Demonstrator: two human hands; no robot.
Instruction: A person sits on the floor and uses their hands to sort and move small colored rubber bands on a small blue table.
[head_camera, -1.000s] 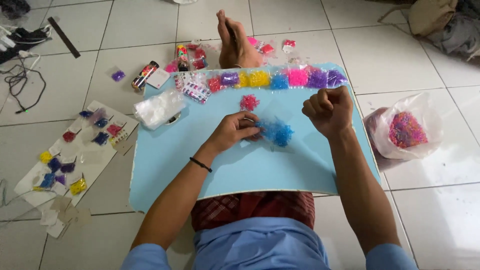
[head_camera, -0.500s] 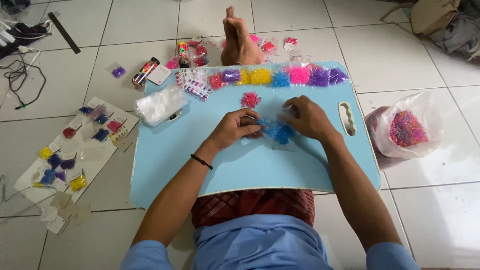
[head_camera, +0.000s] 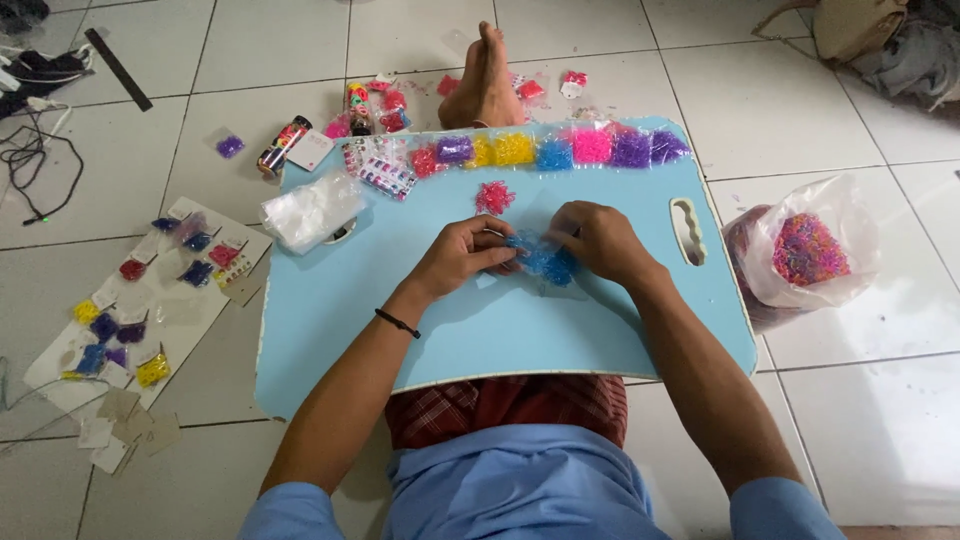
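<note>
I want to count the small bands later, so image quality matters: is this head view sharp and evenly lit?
Head view: soft, even daylight, faint shadows under both hands; slight wide-angle bending at the floor tiles; blue bands blur into one mass.

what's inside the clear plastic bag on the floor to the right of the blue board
The clear plastic bag holds a heap of small pink, orange and purple bands, seen through its open top. What lies deeper, beneath that heap, is covered by the bands and the crumpled plastic.
</note>
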